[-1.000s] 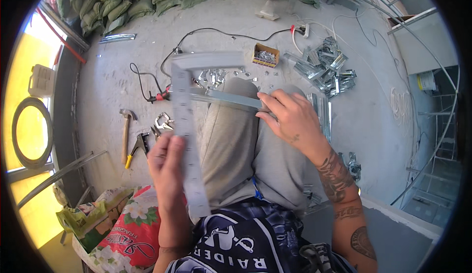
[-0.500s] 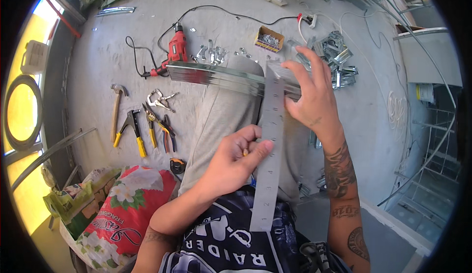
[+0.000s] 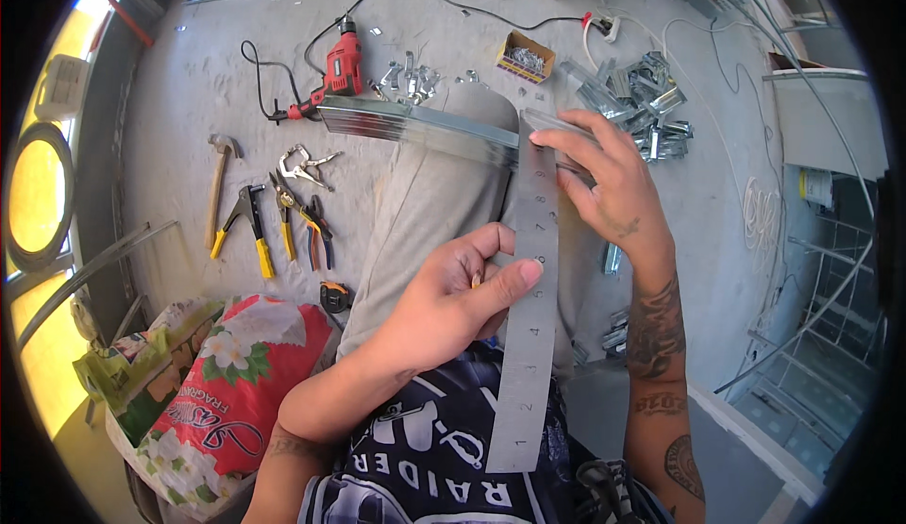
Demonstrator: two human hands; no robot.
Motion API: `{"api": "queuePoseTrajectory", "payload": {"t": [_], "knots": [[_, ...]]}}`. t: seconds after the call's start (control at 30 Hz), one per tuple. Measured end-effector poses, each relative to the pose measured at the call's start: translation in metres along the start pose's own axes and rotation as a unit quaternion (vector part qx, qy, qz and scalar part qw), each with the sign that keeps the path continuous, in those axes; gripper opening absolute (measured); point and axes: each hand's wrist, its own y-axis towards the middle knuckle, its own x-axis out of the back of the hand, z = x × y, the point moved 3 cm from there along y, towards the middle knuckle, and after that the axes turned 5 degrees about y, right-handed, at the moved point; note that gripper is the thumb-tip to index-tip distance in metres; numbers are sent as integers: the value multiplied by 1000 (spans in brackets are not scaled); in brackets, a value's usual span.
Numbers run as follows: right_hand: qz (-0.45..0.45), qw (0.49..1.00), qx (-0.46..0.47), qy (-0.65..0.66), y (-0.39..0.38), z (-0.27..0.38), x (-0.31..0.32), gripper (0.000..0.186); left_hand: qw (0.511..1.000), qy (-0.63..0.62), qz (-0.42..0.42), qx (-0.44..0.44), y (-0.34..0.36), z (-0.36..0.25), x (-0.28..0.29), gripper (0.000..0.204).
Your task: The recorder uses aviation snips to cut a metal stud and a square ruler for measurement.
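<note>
A wide grey metal ruler (image 3: pixel 528 354) runs lengthwise from my shirt front to a long, shiny metal channel (image 3: pixel 415 133) lying across my knees. My left hand (image 3: pixel 458 293) is closed on the ruler near its middle, thumb on top and fingers curled beneath. A small yellowish thing shows between those fingers, too little of it to name. At the ruler's far end my right hand (image 3: pixel 609 170) grips the channel's right part, with its fingertips over the spot where ruler and channel meet. That hand covers part of the channel.
Left on the floor lie a red drill (image 3: pixel 342 66), a hammer (image 3: pixel 223 184), a yellow-handled riveter (image 3: pixel 250 227), snips (image 3: pixel 286 213), locking pliers (image 3: pixel 307 164), pliers (image 3: pixel 317 232) and a tape measure (image 3: pixel 334 296). Beyond are a box of rivets (image 3: pixel 525 57) and a metal-clip pile (image 3: pixel 642 99).
The ruler and both hands have shifted slightly right and toward me in the picture. My right fingers have lowered and drawn together on the channel. The floor things appear slightly higher.
</note>
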Motion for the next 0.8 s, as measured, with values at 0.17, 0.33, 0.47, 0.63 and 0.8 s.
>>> {"api": "queuePoseTrajectory", "payload": {"t": [0.17,0.33,0.47,0.63,0.8], "knots": [[24,996,-53,65,0,-14,-1,45,999,-49,14,8,5,-3,-1,23],[47,988,-57,135,7,-18,0,43,995,-66,67,18,3,-17,-5,27],[27,991,-17,132,10,-22,0,39,997,-66,41,11,7,-24,-16,29],[34,989,-18,140,13,-22,0,38,996,-78,39,16,11,-29,-21,39],[33,990,-34,135,11,-23,3,39,998,-54,42,11,14,-33,-20,39]]}}
